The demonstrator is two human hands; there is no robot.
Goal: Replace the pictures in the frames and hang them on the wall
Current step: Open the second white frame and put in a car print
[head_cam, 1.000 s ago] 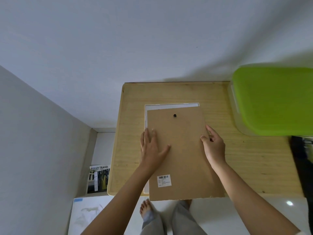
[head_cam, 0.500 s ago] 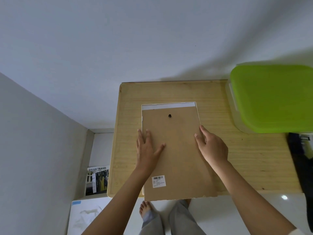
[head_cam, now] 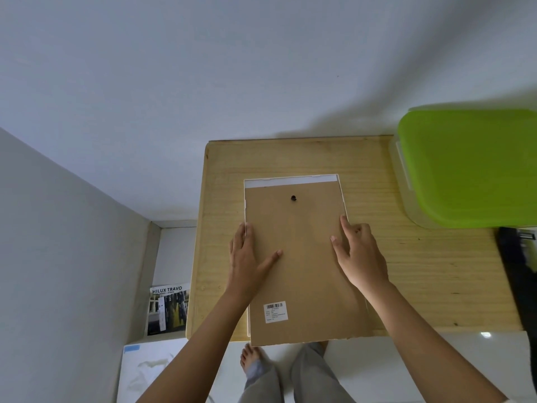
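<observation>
A white picture frame (head_cam: 292, 180) lies face down on the wooden table (head_cam: 421, 274). A brown backing board (head_cam: 305, 274) with a black hanger (head_cam: 293, 198) and a barcode sticker (head_cam: 275, 311) lies on it, its near edge past the table's front. A white strip shows above the board's far edge. My left hand (head_cam: 250, 257) rests flat on the board's left side, fingers at the frame's edge. My right hand (head_cam: 359, 254) presses fingertips on the board's right side.
A clear box with a green lid (head_cam: 470, 167) stands at the table's right. A dark object (head_cam: 520, 274) sits at the far right edge. On the floor at left lie a printed poster (head_cam: 168, 309) and a white sheet (head_cam: 148, 370). My feet show under the table.
The backing board has turned straight and slid left and up, now lined up with the frame's sides. Both hands moved with it.
</observation>
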